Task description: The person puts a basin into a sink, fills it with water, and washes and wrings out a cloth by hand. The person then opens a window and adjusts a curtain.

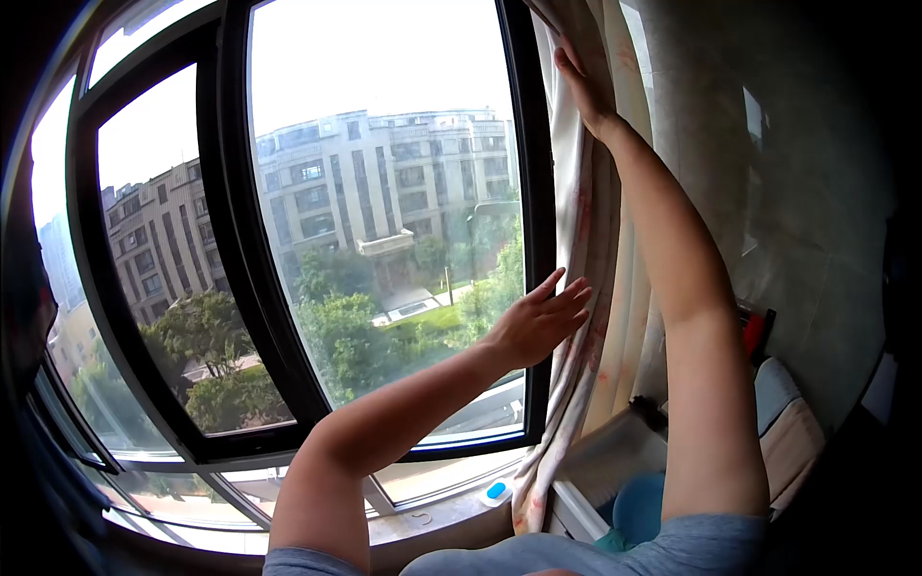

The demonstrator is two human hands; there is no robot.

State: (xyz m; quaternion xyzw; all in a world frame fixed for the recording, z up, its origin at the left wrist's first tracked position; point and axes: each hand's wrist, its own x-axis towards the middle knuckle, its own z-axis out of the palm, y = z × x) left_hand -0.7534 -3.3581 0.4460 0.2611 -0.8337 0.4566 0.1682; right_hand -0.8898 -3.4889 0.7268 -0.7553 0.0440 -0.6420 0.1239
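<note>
A light curtain [588,370] with a faint reddish pattern hangs gathered at the right side of a black-framed window [534,192]. My right hand [586,94] is raised high against the curtain, its fingers stretched upward and partly in shade. Lower down, my left hand [540,324] reaches across the window's right edge with fingers spread, their tips at or just before the curtain. Whether those tips touch the fabric, I cannot tell. No held object shows in either hand.
Along the bottom runs a windowsill [437,523] with a small blue-and-white item [496,492]. Below right are a blue rounded object [639,509], a white-edged container [579,507] and a beige padded item [795,437]. A grey wall [807,221] stands at right.
</note>
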